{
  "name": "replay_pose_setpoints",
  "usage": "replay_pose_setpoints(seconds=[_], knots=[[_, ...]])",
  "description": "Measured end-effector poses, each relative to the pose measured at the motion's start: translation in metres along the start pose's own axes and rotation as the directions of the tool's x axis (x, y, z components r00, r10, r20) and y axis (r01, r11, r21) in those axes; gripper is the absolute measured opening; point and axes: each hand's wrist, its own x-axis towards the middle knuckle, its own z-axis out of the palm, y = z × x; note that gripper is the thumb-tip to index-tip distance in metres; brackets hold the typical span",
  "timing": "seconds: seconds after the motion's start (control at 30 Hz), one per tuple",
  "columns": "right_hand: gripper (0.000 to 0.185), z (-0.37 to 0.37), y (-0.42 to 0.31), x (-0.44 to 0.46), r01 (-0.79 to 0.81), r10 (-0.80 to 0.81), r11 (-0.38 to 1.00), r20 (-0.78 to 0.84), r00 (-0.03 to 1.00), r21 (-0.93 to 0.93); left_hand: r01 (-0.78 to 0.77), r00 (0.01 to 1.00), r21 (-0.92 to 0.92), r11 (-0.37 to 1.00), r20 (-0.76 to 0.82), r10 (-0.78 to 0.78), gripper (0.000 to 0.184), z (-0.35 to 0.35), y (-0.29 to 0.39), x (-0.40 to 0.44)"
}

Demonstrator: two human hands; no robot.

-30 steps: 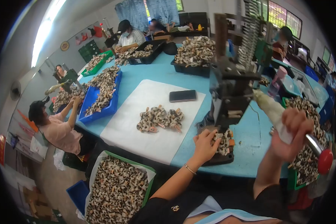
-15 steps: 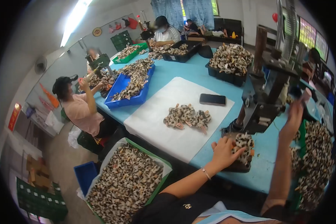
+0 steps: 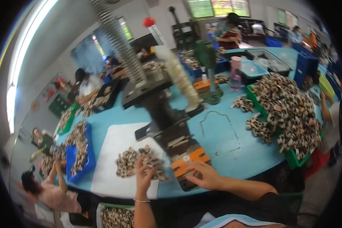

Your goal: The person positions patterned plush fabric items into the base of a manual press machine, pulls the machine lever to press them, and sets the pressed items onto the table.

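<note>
On the white paper (image 3: pixel 108 163) lies a heap of black-and-cream spotted fabric pieces (image 3: pixel 126 162). My left hand (image 3: pixel 143 175) is over the right side of this heap, fingers apart and slightly blurred, close to a spotted piece. A press (image 3: pixel 159 114) stands right of the paper, its handle with a red knob (image 3: pixel 149 22) raised. An orange fixture (image 3: pixel 192 161) with a small white part (image 3: pixel 186 159) sits on its base. At the fixture's front edge is my right hand (image 3: pixel 206 176), thumb and fingertips drawn together; what they hold is too small to make out.
A green crate (image 3: pixel 296 161) heaped with spotted pieces (image 3: pixel 287 110) stands right. Behind are a pink bottle (image 3: pixel 235 74) and a green press (image 3: pixel 207 57). A blue tray (image 3: pixel 75 173) lies left, beside a seated co-worker (image 3: pixel 57 195). Other people sit farther back.
The view has swung right. The press handle has gone up, and my right hand has moved from it to the fixture. My left hand has left the press base for the heap; no spotted piece covers the fixture.
</note>
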Motion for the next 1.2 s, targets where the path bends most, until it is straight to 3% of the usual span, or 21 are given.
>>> replay_pose_setpoints(seconds=[0.03,0.1,0.13,0.23,0.3,0.37,0.4,0.47,0.53,0.57,0.63,0.67,0.7,0.73,0.77,0.9,1.0,1.1,1.13,1.17,1.2], knots=[[0.027,-0.008,0.006,-0.002,-0.011,0.010,0.999,-0.024,1.000,-0.040,-0.063,0.998,0.304,0.951,0.040,0.054,0.022,-0.011,-0.007,0.008],[0.026,-0.037,0.035,-0.001,-0.028,0.022,0.993,-0.055,0.998,-0.119,-0.130,0.984,0.435,0.891,0.164,0.063,0.022,-0.030,-0.039,0.019],[0.026,-0.055,0.051,-0.001,-0.086,0.067,0.985,-0.129,0.989,-0.150,-0.032,0.996,0.386,0.922,0.091,-0.004,0.025,-0.036,-0.053,0.018],[0.027,-0.140,0.111,0.016,-0.246,0.111,0.907,-0.372,0.922,-0.340,0.066,0.980,0.612,0.788,0.107,-0.166,0.021,-0.080,-0.069,0.018],[0.028,-0.200,0.136,0.032,-0.404,0.058,0.609,-0.469,0.881,-0.683,0.048,0.992,0.661,0.749,0.053,-0.110,0.019,-0.090,-0.060,0.013],[0.031,-0.236,0.147,0.052,-0.560,0.103,0.260,-0.555,0.826,-0.786,0.005,1.000,0.691,0.723,-0.004,-0.003,0.016,-0.101,-0.061,0.006],[0.031,-0.248,0.164,0.056,-0.569,0.067,0.193,-0.568,0.821,-0.800,0.035,0.999,0.756,0.654,-0.003,-0.049,0.014,-0.107,-0.057,0.004],[0.030,-0.265,0.210,0.065,-0.578,-0.003,0.064,-0.579,0.815,-0.814,0.022,0.980,0.810,0.586,-0.133,0.148,0.022,-0.096,-0.036,0.001],[0.024,-0.277,0.239,0.077,-0.547,0.262,-0.030,-0.534,0.804,-0.837,0.036,0.951,0.802,0.597,-0.211,0.226,0.042,-0.082,-0.020,-0.002],[0.021,-0.276,0.246,0.082,-0.519,0.390,-0.078,-0.505,0.770,-0.851,0.002,0.934,0.767,0.642,-0.230,0.272,0.031,-0.066,0.005,-0.001],[0.014,-0.265,0.225,0.067,-0.429,0.166,0.005,-0.422,0.891,-0.904,-0.132,0.943,0.633,0.763,-0.157,0.294,0.019,-0.036,0.046,-0.005],[0.014,-0.256,0.203,0.062,-0.403,0.076,0.033,-0.400,0.914,-0.915,-0.056,0.984,0.288,0.956,-0.149,0.102,0.015,-0.014,0.060,-0.011],[0.014,-0.246,0.174,0.054,-0.371,-0.013,0.057,-0.373,0.928,-0.927,0.071,0.994,-0.098,0.993,-0.071,-0.078,0.012,0.010,0.073,-0.019],[0.015,-0.232,0.124,0.036,-0.306,-0.125,0.181,-0.330,0.936,-0.935,0.109,0.991,-0.307,0.945,0.112,-0.078,0.013,0.031,0.084,-0.026],[0.016,-0.215,0.077,0.017,-0.204,-0.221,0.292,-0.273,0.936,-0.935,0.385,0.840,-0.362,0.849,0.519,-0.160,0.025,0.066,0.112,-0.036],[0.027,-0.170,0.009,-0.023,0.292,-0.566,0.513,-0.061,0.822,-0.807,0.655,0.734,-0.568,0.498,0.635,-0.241,0.048,0.143,0.135,-0.026],[0.026,-0.141,-0.005,-0.040,0.446,-0.600,0.515,0.063,0.798,-0.732,0.672,0.709,-0.634,0.382,0.700,-0.084,0.045,0.172,0.140,-0.018],[0.023,-0.114,0.011,-0.038,0.482,-0.674,0.572,-0.045,0.738,-0.663,0.778,0.611,-0.565,0.274,0.783,-0.120,0.041,0.171,0.132,-0.028],[0.023,-0.104,0.021,-0.039,0.416,-0.589,0.705,-0.149,0.794,-0.574,0.740,0.670,-0.628,0.241,0.723,-0.170,0.036,0.169,0.137,-0.032],[0.023,-0.090,0.027,-0.039,0.233,-0.306,0.938,-0.297,0.905,-0.255,0.717,0.696,-0.648,0.257,0.681,-0.226,0.035,0.165,0.136,-0.033],[0.023,-0.072,0.027,-0.036,0.001,0.035,0.994,-0.318,0.947,0.111,0.695,0.719,-0.665,0.275,0.635,-0.282,0.034,0.158,0.135,-0.034]])
